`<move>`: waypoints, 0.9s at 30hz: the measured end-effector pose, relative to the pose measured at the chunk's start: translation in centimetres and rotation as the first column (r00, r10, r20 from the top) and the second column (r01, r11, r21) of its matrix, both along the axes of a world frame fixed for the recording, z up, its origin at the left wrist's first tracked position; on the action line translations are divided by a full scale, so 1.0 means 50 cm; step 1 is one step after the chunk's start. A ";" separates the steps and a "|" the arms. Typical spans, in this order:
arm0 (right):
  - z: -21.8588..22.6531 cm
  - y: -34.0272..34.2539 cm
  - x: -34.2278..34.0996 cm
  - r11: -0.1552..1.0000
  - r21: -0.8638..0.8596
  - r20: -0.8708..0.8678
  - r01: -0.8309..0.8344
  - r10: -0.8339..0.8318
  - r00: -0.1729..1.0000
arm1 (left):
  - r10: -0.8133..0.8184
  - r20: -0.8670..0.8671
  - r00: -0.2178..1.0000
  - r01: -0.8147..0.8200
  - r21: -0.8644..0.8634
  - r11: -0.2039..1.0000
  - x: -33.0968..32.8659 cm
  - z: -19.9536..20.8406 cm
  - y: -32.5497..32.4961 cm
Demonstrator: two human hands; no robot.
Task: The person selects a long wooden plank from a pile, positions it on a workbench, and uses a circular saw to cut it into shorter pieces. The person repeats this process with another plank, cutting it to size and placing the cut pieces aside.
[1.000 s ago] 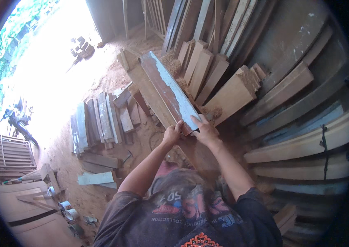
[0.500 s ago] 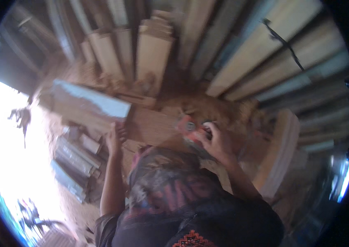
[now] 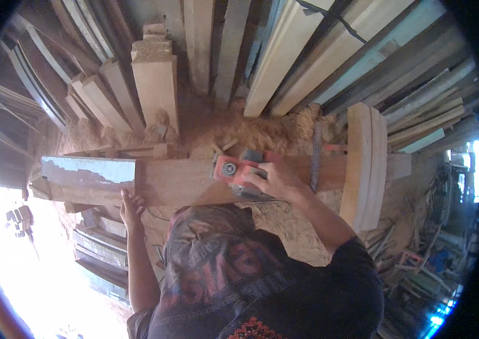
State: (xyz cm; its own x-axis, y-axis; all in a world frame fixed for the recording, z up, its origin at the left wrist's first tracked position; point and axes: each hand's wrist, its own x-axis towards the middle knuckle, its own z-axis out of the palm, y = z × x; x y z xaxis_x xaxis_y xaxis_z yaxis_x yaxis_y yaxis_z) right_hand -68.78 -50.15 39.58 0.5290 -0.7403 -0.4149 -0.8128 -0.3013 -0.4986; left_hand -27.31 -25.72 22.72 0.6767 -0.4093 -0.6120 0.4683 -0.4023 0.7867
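"What's at the far left?"

"From my remote seat, a flat wooden board with flaking pale-blue paint (image 3: 89,172) lies along a long, brown wooden plank (image 3: 180,178). My left hand (image 3: 132,208) is at the board's near right corner, fingers loosely extended at the edge. I can't tell whether any are hooked underneath."

"And further right?"

"Past a bare stretch of plank sits a red-and-black handheld power tool (image 3: 240,170) with a round, grey knob (image 3: 229,169), probably an electric planer. My right hand (image 3: 276,179) is curled closed around its handle. Beyond it, thick, pale timber pieces (image 3: 359,169) stand side by side across the plank."

"Which step is this?"

"I'd judge it's taking up the tool while the left hand minds the board."

"What does the next move call for?"

"A firm hold on that handle, I'd say, the tool's underside kept level, and left fingers well clear of it."
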 end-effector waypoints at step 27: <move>-0.246 -0.024 -0.570 0.727 -0.292 -0.110 0.621 -0.670 0.734 | -0.080 -0.060 0.995 0.077 -0.056 0.995 0.012 0.008 0.002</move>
State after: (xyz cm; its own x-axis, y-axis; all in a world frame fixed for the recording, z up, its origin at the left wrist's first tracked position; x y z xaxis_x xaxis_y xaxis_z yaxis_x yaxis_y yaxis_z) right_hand -97.26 -51.35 27.30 -0.1861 -0.9537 -0.2364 -0.9211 0.2531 -0.2958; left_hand -26.71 -25.61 23.12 0.6023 -0.4931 -0.6278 0.4859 -0.3976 0.7784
